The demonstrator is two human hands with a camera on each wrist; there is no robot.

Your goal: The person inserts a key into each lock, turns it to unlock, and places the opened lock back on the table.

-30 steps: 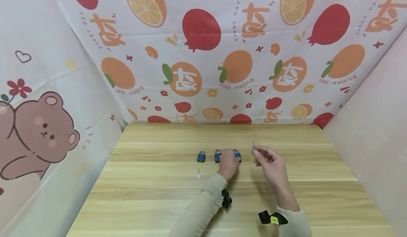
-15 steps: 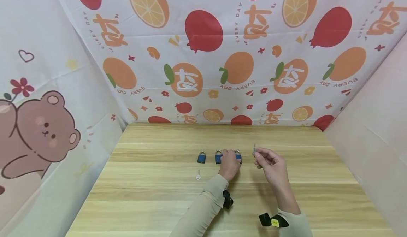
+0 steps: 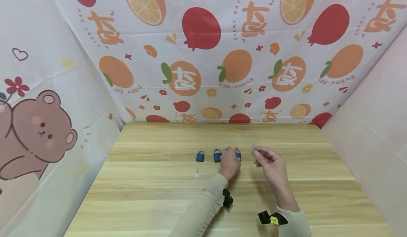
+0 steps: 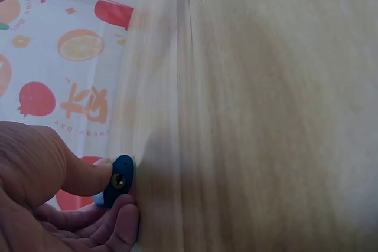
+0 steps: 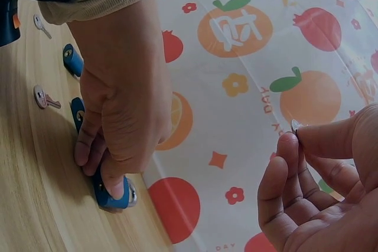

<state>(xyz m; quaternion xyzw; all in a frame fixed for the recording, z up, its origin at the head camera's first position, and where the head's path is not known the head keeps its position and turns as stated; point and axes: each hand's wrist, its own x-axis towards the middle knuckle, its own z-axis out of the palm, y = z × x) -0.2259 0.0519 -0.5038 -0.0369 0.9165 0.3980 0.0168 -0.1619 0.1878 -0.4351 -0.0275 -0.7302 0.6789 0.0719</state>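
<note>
My left hand (image 3: 229, 163) grips the rightmost blue padlock (image 3: 237, 154), thumb on one side and fingers on the other. In the left wrist view this padlock (image 4: 121, 172) turns its brass keyhole toward the camera. My right hand (image 3: 272, 164) pinches a small silver key (image 3: 253, 148) between thumb and index finger, its blade pointing up, a short way right of the padlock. In the right wrist view only a sliver of that key (image 5: 295, 126) shows past the fingertips. The middle padlock (image 3: 217, 156) stands just left of my left hand.
Another blue padlock (image 3: 200, 156) stands farther left, with a key (image 3: 197, 175) lying in front of it. A second loose key (image 5: 46, 97) lies near the middle padlock, hidden in the head view by the left arm. Patterned cloth (image 3: 203, 71) rises behind the wooden table (image 3: 152, 180).
Both hands keep their places and holds, the left on the padlock and the right on the key. Only the head camera shifts slightly.
</note>
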